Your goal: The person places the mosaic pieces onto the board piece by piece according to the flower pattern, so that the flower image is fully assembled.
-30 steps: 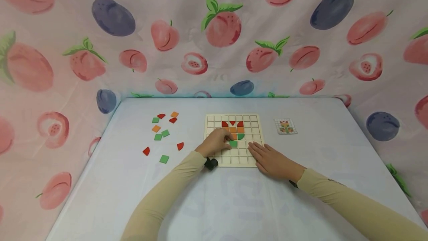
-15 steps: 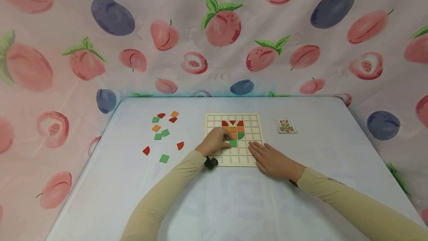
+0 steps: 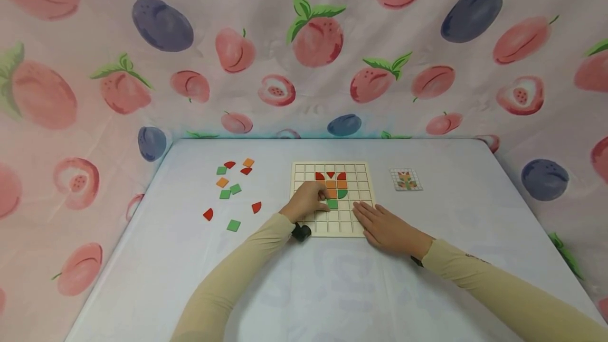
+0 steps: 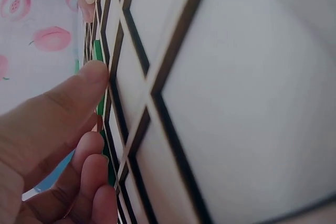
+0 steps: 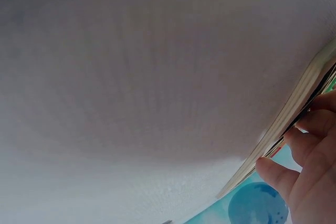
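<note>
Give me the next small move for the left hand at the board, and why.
Probably ease the left hand off the green tile and back toward the loose tiles. The green tile looks flat in its cell below the orange ones, the right hand lies flat on the grid board, and many cells are unfilled.

The table (image 3: 427,278) carries a grid board (image 3: 363,173), loose tiles (image 3: 233,225), a card (image 3: 406,179).

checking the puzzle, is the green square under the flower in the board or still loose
In the board: the green square lies flat in a grid cell of the board below the orange tiles, with the left hand touching it.
</note>
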A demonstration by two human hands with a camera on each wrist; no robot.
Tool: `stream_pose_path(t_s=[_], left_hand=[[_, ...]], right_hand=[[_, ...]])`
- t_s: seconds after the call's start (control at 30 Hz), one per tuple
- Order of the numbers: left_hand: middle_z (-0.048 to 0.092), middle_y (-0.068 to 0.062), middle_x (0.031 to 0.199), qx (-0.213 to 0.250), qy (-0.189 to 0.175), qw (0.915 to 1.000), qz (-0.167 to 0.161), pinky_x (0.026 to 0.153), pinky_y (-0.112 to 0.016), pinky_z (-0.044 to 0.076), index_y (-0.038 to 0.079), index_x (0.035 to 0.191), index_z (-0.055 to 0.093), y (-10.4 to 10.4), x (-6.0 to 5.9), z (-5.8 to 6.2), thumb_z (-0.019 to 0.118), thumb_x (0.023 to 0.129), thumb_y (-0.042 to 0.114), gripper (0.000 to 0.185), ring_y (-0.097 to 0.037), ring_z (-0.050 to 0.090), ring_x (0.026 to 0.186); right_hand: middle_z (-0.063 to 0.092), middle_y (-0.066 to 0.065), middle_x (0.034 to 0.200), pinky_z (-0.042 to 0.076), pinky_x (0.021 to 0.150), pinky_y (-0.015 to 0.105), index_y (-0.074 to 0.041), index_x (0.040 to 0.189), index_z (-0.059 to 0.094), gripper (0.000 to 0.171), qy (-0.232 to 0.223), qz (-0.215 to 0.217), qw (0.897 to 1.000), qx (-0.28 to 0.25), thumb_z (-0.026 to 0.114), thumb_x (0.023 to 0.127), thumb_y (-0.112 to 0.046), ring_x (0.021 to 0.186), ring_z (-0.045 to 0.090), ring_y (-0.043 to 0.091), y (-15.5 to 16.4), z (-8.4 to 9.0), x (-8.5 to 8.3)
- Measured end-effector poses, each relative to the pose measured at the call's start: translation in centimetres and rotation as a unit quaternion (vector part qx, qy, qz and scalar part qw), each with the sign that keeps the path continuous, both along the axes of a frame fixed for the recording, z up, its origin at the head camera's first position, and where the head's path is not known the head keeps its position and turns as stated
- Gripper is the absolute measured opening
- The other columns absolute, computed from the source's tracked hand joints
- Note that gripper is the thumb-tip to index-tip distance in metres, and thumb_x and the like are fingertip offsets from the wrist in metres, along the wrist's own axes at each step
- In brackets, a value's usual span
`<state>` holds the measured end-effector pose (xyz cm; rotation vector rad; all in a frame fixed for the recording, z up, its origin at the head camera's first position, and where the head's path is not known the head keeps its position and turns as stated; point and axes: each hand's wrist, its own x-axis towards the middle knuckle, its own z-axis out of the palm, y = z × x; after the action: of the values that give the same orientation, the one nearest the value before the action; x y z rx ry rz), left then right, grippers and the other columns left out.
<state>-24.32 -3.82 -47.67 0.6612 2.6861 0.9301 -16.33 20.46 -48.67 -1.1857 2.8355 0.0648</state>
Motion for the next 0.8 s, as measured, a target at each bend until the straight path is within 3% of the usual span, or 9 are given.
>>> stream_pose_path(t_s=[0.17,0.4,0.67,0.8], left_hand=[[0.065,-0.001,0.082,0.012,-0.003,0.9999,0.003,0.071,-0.020,0.046,0.008,0.087,0.069,-0.3,0.0,-0.2,0.083,0.070,0.017,0.024,-0.010,0.055,0.076],[0.067,-0.002,0.082,0.071,-0.048,0.9963,0.002,0.070,-0.019,0.049,0.006,0.093,0.071,-2.4,-0.5,-0.1,0.079,0.075,0.016,0.021,-0.007,0.057,0.073],[0.069,-0.011,0.094,0.100,-0.084,0.9908,-0.035,0.075,-0.024,0.052,-0.001,0.104,0.069,-7.5,-1.3,1.4,0.075,0.078,0.009,0.027,-0.011,0.061,0.079],[0.069,-0.010,0.096,0.086,-0.091,0.9919,-0.023,0.076,-0.024,0.052,0.001,0.106,0.069,-10.3,-1.4,1.7,0.075,0.079,0.010,0.029,-0.011,0.060,0.081]], right_hand=[[0.031,0.015,0.152,0.032,0.109,0.051,0.000,0.145,0.031,0.054,-0.004,-0.002,1.000,-0.005,0.041,0.099,-0.028,0.140,0.031,0.030,0.0,-0.1,0.0],[0.032,0.015,0.152,0.033,0.108,0.052,0.000,0.145,0.032,0.054,-0.002,-0.003,1.000,-0.006,0.042,0.099,-0.027,0.140,0.031,0.031,0.0,-0.2,0.0],[0.031,0.015,0.152,0.032,0.109,0.051,0.000,0.145,0.031,0.055,-0.005,-0.006,1.000,-0.005,0.042,0.099,-0.027,0.140,0.031,0.030,-0.1,0.1,0.1],[0.032,0.016,0.152,0.033,0.108,0.052,0.001,0.145,0.032,0.055,-0.001,-0.003,1.000,-0.008,0.042,0.099,-0.027,0.140,0.031,0.031,-0.1,0.1,0.1]])
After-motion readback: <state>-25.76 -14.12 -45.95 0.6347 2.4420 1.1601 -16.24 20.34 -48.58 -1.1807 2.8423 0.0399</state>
